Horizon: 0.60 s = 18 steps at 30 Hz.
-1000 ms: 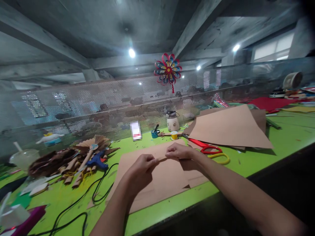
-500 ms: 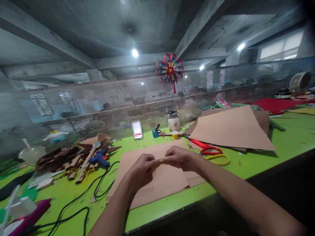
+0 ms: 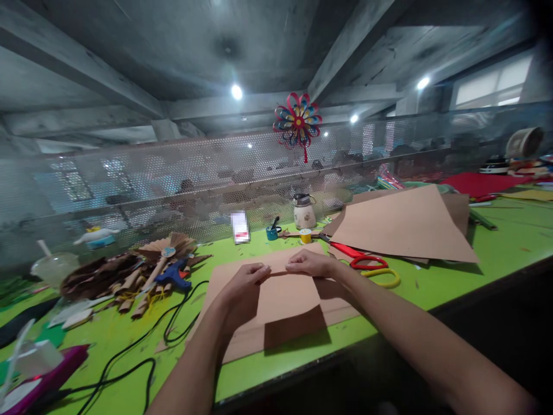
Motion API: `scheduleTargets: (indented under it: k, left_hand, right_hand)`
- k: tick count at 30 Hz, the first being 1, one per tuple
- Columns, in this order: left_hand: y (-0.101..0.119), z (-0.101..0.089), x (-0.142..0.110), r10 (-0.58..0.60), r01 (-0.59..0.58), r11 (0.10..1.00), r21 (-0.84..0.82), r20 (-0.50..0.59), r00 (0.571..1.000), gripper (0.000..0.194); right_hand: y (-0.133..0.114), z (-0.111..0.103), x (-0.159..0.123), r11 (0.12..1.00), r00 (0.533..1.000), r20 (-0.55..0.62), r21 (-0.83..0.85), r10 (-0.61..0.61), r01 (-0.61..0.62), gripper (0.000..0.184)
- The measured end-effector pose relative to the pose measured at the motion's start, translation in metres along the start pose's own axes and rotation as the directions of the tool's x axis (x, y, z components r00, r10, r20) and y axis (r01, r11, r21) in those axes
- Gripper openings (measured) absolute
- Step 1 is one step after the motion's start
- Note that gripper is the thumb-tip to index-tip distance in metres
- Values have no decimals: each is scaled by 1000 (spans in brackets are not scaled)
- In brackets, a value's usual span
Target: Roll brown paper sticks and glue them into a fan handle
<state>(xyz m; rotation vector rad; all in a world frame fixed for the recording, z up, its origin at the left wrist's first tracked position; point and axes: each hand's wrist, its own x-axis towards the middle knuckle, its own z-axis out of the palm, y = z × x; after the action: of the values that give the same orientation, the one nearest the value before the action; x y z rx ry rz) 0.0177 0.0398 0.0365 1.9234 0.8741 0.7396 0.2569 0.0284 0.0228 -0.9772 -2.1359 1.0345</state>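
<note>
Both my hands pinch the top edge of a small brown paper sheet (image 3: 287, 300), which is lifted off the green table (image 3: 432, 288) so that it casts a shadow beneath. My left hand (image 3: 242, 288) grips its upper left corner, my right hand (image 3: 309, 264) its upper right corner. Under it lies a larger brown paper sheet (image 3: 242, 340), flat on the table. Red scissors (image 3: 356, 257) lie just right of my right hand.
A big brown sheet (image 3: 401, 227) lies at the right rear. A blue glue gun (image 3: 173, 276) with black cable (image 3: 129, 360), folded paper fans (image 3: 116, 276), a yellow tape roll (image 3: 305, 236) and a small jar (image 3: 303, 213) stand before a perforated metal screen (image 3: 173, 184). A magenta item (image 3: 47, 374) sits front left.
The small sheet has been raised from the table by its top edge, and my hands have moved apart along that edge and slightly away from me.
</note>
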Motion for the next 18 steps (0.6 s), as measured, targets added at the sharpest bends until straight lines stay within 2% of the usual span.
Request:
scheduleTargets:
  k: [4, 7, 10, 13, 15, 18]
  left_hand:
    - [0, 6, 0, -4, 3, 1000, 19, 38, 999, 39]
    - [-5, 14, 3, 27, -35, 984, 173, 48, 998, 35]
    - [-9, 22, 8, 106, -116, 920, 374, 47, 993, 29]
    - [-7, 24, 10, 184, -172, 862, 477, 23, 983, 27]
    - [-6, 22, 11, 197, -176, 866, 468, 4, 980, 28]
    - [-4, 18, 9, 133, -114, 943, 314, -40, 990, 32]
  right_hand:
    - [6, 8, 2, 999, 1000, 11, 49, 18, -19, 51]
    - [12, 19, 4, 993, 999, 14, 112, 41, -43, 49]
    - [15, 24, 6, 990, 998, 17, 132, 53, -55, 47]
    - [12, 22, 9, 987, 999, 1, 160, 34, -33, 43]
    - [8, 18, 9, 976, 998, -23, 215, 51, -45, 39]
    - [1, 9, 6, 934, 989, -121, 355, 90, -42, 32]
